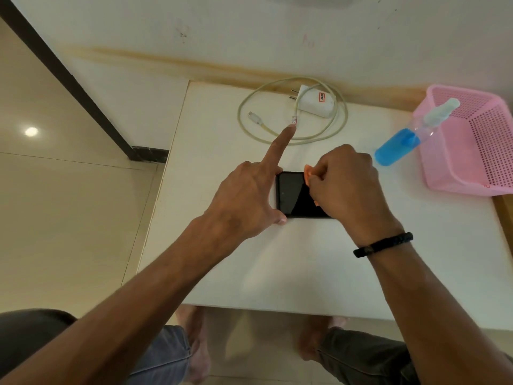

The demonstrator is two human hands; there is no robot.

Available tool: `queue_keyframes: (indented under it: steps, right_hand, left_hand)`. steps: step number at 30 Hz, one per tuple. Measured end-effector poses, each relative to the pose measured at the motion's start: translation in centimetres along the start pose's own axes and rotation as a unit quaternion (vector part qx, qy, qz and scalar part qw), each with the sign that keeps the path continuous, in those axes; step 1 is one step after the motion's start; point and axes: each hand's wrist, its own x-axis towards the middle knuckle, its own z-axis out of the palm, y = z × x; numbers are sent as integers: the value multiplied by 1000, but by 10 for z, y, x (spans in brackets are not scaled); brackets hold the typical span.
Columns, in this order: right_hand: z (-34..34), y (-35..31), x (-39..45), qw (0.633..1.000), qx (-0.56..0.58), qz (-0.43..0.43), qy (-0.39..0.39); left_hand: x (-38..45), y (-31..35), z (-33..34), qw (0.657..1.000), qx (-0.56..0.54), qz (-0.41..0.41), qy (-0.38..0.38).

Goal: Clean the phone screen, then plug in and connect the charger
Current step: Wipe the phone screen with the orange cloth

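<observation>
A black phone (291, 194) lies flat, screen up, in the middle of the white table (277, 273). My left hand (249, 198) rests on the phone's left edge, thumb at its near corner and index finger stretched out toward the cable. My right hand (347, 187) is closed on a small orange cloth (307, 173) and presses it onto the screen's right part. A white charger plug (315, 102) with its coiled white cable (291, 137) lies at the far side of the table.
A spray bottle with blue liquid (399, 144) leans against a pink plastic basket (472, 145) at the right. The wall runs right behind the table. The table's left edge drops to a tiled floor (69, 204).
</observation>
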Motion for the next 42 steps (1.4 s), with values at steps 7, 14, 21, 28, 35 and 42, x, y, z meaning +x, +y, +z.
queue_keyframes:
  steps: [7,14,21,28,35,42]
  right_hand:
    - [9,-16,-10,997,-9,-69,-12]
    - [3,-11,-19,985,73,-128,-85]
    - [-4,-9,-25,973,27,-171,-152]
    - [-9,-3,-24,972,12,-153,-175]
    - [-19,10,-23,978,-56,-104,-172]
    - [-31,30,-19,982,-85,-58,-161]
  left_hand:
    - [-1,-1,0,1000,-13,12,1]
    - [0,0,-3,1000,-11,4,-10]
    - [-1,3,-4,999,46,16,-9]
    - [-1,2,0,996,81,35,4]
    - [0,0,2,995,97,38,8]
    - [3,0,3,993,114,37,14]
